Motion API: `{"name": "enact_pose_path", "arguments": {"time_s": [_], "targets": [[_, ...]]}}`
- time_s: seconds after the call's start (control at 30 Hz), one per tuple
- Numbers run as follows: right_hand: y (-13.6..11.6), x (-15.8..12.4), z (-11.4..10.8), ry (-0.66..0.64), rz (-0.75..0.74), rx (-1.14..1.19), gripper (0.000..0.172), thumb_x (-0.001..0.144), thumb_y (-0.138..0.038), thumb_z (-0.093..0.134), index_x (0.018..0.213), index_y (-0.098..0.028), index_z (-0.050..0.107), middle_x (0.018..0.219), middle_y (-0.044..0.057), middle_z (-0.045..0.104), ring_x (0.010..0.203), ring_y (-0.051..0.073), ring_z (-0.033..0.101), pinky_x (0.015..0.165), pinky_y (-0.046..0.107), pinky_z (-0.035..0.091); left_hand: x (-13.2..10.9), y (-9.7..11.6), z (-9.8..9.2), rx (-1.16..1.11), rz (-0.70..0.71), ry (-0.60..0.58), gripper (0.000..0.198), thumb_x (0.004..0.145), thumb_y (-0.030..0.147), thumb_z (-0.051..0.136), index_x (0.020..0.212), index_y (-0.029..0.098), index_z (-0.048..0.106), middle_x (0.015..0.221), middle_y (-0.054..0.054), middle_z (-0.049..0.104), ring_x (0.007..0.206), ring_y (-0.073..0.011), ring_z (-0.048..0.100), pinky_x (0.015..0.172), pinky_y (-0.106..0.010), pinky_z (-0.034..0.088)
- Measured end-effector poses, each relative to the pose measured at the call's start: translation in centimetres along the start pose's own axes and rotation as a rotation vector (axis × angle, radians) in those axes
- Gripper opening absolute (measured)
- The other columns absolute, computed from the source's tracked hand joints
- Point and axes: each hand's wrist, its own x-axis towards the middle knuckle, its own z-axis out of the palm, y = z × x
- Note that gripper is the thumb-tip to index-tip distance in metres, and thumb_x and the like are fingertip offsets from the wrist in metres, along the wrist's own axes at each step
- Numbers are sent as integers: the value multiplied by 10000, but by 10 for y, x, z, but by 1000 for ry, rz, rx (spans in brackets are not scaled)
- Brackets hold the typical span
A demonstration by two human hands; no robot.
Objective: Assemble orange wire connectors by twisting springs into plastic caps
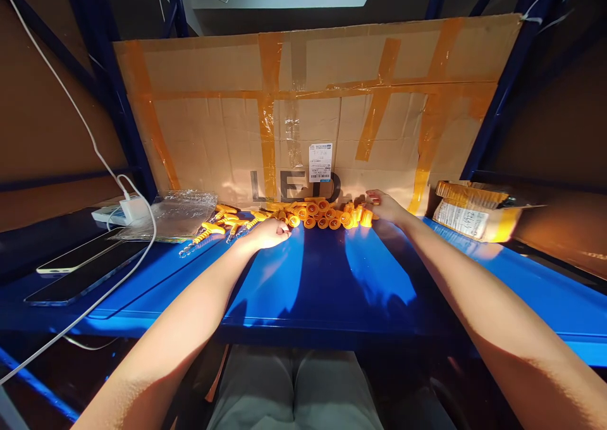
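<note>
Several orange round, hollow-ended pieces (322, 214) lie in a row and stacked on the blue shelf, against the cardboard. My left hand (271, 233) is at the left end of this pile, its fingers curled; whatever it may hold is hidden. At the pile's right end, my right hand (383, 205) has its fingers partly stretched toward the orange pieces, with nothing visible in it. Left of my left hand lie loose orange pieces with clear twisted tips (208, 229).
A large taped cardboard sheet (213, 133) stands behind the shelf (327, 278). Two phones (80, 251), a clear plastic bag (177, 215), and a white charger with cable (135, 208) lie at the left. An opened package (467, 218) sits at the right.
</note>
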Motion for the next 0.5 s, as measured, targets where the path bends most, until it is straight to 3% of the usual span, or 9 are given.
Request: {"name": "enact_pose_path", "arguments": {"time_s": [0.17,0.27,0.37,0.43,0.5], "targets": [[29,1,-12,128,110,-100,274,750,-75,657,1018,-132,660,1132,158,701,1050,281,687,931,421,537,0,3,-2,156,-85,-3,191,832,281,526,695,202,633,748,-64,665,710,-221,605,676,-331,446],[40,1,-6,98,101,-103,157,720,-75,656,844,-172,655,946,99,714,905,252,706,883,409,544,0,-4,-7,282,-215,123,163,825,248,533,849,174,676,1026,-149,690,1006,-328,632,859,-412,478],[42,0,4,26,69,-95,162,702,-91,652,827,-194,637,816,56,683,759,220,672,784,382,550,-3,-21,-12,337,-368,240,298,799,232,572,1065,140,670,1281,-214,605,1257,-420,509,997,-491,436],[39,-1,10,11,56,-117,193,700,-103,642,870,-195,625,802,43,670,699,196,638,723,349,537,-4,-35,-15,311,-426,189,384,786,233,592,1150,125,650,1333,-233,578,1301,-459,464,1014,-533,419],[35,-3,13,6,52,-166,201,710,-110,632,886,-199,594,805,33,662,676,175,614,680,314,515,-4,-47,-17,275,-413,129,440,745,230,635,1182,181,649,1275,-191,636,1263,-424,524,999,-514,444]]}}
